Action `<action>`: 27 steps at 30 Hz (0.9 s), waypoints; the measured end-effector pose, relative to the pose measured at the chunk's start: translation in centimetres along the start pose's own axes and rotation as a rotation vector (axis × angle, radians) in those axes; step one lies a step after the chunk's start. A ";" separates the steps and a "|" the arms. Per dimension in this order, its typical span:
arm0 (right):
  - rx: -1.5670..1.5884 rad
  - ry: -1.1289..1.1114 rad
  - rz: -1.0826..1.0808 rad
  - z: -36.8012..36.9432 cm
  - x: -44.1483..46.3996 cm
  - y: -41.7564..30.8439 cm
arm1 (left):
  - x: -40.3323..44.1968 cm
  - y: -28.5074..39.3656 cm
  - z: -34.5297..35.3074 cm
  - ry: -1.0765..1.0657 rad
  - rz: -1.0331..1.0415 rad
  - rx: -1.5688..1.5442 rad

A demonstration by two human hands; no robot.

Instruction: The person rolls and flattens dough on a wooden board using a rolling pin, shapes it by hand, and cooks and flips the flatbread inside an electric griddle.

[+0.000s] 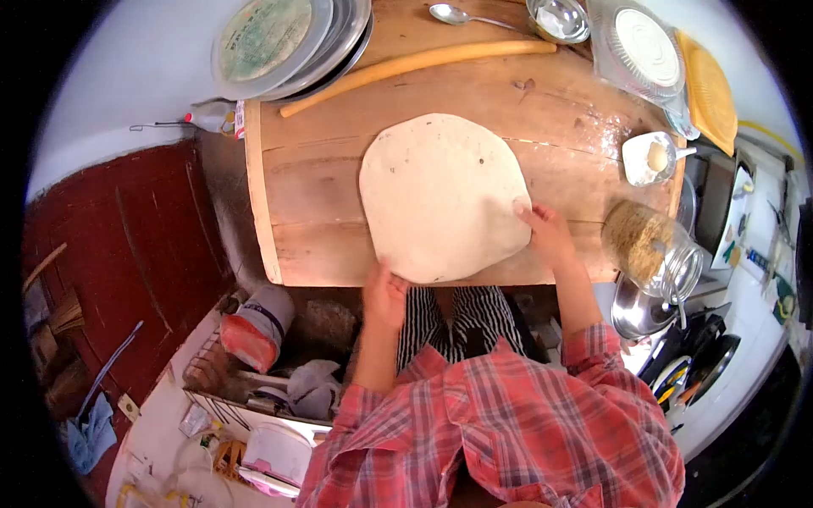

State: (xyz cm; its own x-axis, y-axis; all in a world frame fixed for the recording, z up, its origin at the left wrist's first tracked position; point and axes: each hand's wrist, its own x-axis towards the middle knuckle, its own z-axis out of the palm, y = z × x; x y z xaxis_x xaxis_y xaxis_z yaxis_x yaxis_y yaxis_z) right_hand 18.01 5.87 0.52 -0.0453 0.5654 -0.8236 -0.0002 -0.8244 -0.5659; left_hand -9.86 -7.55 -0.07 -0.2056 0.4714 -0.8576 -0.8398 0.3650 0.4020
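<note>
A flat, rounded sheet of pale dough (445, 199) lies on the wooden board near its front edge. With its fingers closed on the sheet's lower left edge, my left hand (386, 296) is at the front of the board. My right hand (549, 233) pinches the right edge of the same sheet, thumb on top. Two small dark spots show on the dough's upper part. Behind the dough, a long wooden rolling pin (415, 63) rests across the board.
Stacked metal plates (313, 51) stand at the back left. A spoon (461, 14), a metal bowl (559, 19) and plastic containers (639, 46) are along the back. At the right are a white cup (639, 161) and a tilted glass jar (648, 245) of brownish powder.
</note>
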 end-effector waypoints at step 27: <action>-0.532 0.122 -0.325 3.6 3.2 -4.3 | 9.1 10.1 9.8 -0.160 0.116 1.012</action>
State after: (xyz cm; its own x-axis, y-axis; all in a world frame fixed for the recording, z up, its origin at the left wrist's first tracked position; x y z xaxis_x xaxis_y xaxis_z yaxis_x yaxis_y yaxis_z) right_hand 14.26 11.09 0.45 -0.0126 0.8095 -0.5869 0.5029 -0.5022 -0.7035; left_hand -15.33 8.27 -0.66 -0.1268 0.6211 -0.7734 0.0125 0.7807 0.6248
